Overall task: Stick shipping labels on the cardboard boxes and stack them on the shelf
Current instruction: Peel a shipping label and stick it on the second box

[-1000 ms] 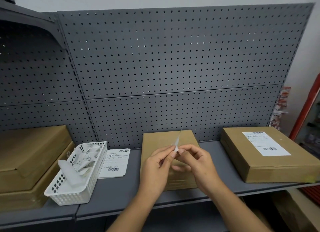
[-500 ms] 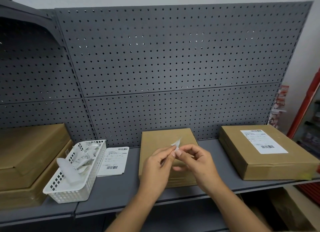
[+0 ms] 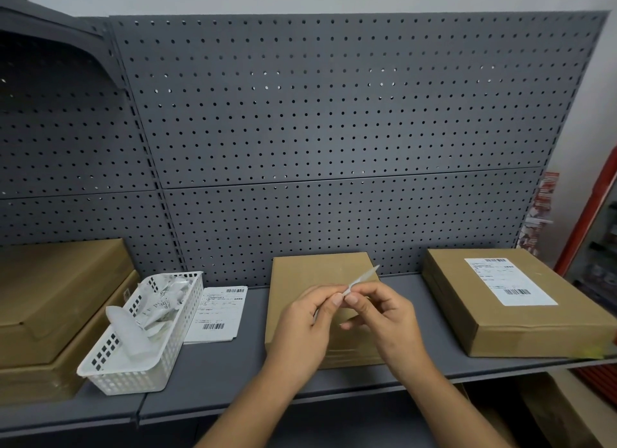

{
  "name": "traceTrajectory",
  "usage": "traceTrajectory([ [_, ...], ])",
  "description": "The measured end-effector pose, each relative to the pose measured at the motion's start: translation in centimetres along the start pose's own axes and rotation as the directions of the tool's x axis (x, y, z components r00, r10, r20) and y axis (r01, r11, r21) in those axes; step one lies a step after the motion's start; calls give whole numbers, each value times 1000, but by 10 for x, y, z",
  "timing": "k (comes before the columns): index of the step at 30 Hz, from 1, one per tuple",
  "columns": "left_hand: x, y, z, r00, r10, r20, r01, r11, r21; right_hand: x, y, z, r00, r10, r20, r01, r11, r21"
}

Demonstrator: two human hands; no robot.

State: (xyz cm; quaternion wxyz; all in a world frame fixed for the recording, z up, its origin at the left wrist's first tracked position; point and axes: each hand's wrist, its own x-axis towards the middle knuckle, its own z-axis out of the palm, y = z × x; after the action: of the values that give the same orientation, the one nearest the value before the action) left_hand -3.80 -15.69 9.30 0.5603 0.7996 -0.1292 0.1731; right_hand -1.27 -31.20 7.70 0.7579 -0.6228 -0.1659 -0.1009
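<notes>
Cardboard stack [image 3: 56,300], two flat brown boxes, far left of the shelf, the upper one sitting askew on the lower.
Labelled box [image 3: 534,327], far right, lying flat, white barcode sheet stuck on its top face.
Plain box [image 3: 310,274], centre, lying flat against the back panel, top bare; both hands hover in front of it and hide its near part.
White basket [image 3: 133,364], perforated plastic, just beside the stack, holding crumpled white paper scraps.
Loose label sheets [image 3: 217,314], flat on the shelf between basket and plain box, barcodes showing.
Left hand [image 3: 307,327] and right hand [image 3: 384,317], fingertips meeting above the plain box, thumb and forefinger of each pinching the same item; remaining fingers loosely curled.
Shipping label [image 3: 364,275], seen edge-on as a thin white sliver, held in the air over the plain box, slanting up and right from the fingertips.
Shelf [image 3: 233,377], dark grey metal. Pegboard [image 3: 334,113], grey, perforated, behind it; pale wall above; red upright at far right.
</notes>
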Motion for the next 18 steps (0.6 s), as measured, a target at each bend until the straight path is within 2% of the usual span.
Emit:
traceTrajectory([
  [9,3,1,-1,999,-24,25,23,999,38,-2,-5,-1,999,-44,30,47,994,-95],
  [18,1,0,1,999,6,39,-10,995,100,-2,-8,-2,999,26,46,-25,999,-28],
])
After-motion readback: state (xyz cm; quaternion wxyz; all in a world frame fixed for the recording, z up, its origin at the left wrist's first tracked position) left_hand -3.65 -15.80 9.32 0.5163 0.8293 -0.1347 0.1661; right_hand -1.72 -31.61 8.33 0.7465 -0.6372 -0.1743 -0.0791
